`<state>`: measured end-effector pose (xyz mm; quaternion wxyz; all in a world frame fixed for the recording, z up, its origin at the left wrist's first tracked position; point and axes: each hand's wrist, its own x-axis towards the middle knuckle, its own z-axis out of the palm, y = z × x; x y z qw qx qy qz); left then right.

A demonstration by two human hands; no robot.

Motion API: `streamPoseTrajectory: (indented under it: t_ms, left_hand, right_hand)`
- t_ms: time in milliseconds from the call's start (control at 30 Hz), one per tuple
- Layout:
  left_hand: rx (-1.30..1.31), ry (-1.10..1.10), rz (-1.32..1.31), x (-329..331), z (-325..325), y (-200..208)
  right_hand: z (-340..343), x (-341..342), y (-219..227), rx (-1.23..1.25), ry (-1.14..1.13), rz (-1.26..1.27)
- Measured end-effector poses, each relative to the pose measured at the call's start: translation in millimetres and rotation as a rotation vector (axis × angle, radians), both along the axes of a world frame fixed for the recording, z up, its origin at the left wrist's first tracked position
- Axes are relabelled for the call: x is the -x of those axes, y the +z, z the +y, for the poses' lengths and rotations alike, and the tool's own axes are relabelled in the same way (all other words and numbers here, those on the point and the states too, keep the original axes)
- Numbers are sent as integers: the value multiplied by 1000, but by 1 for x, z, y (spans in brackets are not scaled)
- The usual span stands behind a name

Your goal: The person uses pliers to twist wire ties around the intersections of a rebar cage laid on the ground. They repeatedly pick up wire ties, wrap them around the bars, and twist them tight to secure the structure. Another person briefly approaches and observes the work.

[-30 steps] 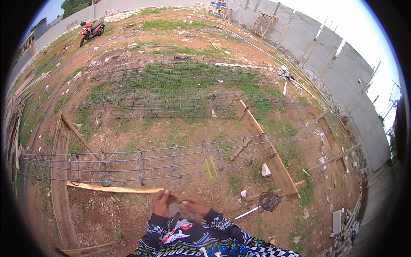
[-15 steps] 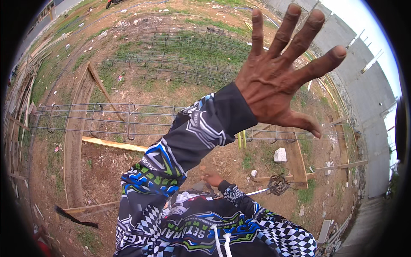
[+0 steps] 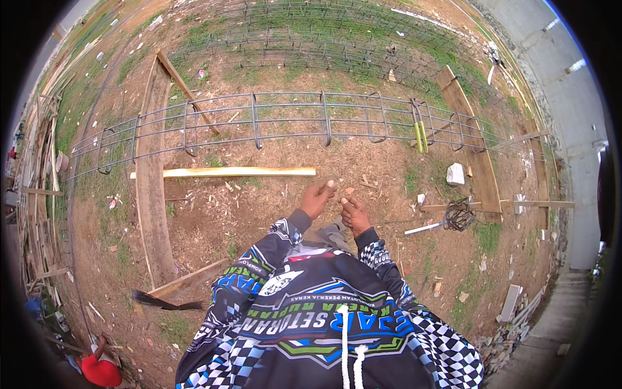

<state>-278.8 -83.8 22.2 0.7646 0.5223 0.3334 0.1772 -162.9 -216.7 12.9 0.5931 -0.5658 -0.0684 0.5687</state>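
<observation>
Close together in front of my body are my left hand [image 3: 317,198] and my right hand [image 3: 354,214], both with curled fingers. Whatever the fingers hold, if anything, is too small to make out. Beyond them a long rebar cage [image 3: 288,118] with rectangular stirrups runs from left to right. It rests across two upright-edged planks, a left plank [image 3: 150,188] and a right plank [image 3: 472,139]. Yellow-green tool handles [image 3: 420,137] hang down from the cage's right part. A pale wooden strip [image 3: 240,172] lies on the ground between the cage and my hands.
More rebar cages [image 3: 291,39] lie on the grass beyond. At right are a white block [image 3: 455,174], a dark wire coil [image 3: 459,215] and a grey wall [image 3: 551,78]. A black wire bundle [image 3: 167,301] lies at left. A person in red [image 3: 100,369] is at lower left.
My left hand, spread wide and raised high before, has come down beside my right hand and its fingers have curled. The view has shifted, showing more of the cage and the person in red.
</observation>
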Motion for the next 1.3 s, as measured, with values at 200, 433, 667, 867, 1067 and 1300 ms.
streamPoseTrajectory:
  t_ms: [200,433,667,867,1067,1300]
  left_hand:
    - [-4,-103,-66,58,2,13]
    - [162,-384,-290,53,49,26]
    - [-458,-356,-82,27,106,48]
    - [-924,-37,314,-1,176,25]
    - [-1177,-83,413,-22,206,14]
    - [-350,-466,412,-65,220,2]
  right_hand:
    - [17,53,53,75,64,85]
    - [23,36,53,26,339,126]
    - [64,-11,18,1,276,0]
    - [125,-50,-135,545,118,-674]
    - [187,-20,-83,366,-194,-531]
    - [192,9,-58,43,-566,-365]
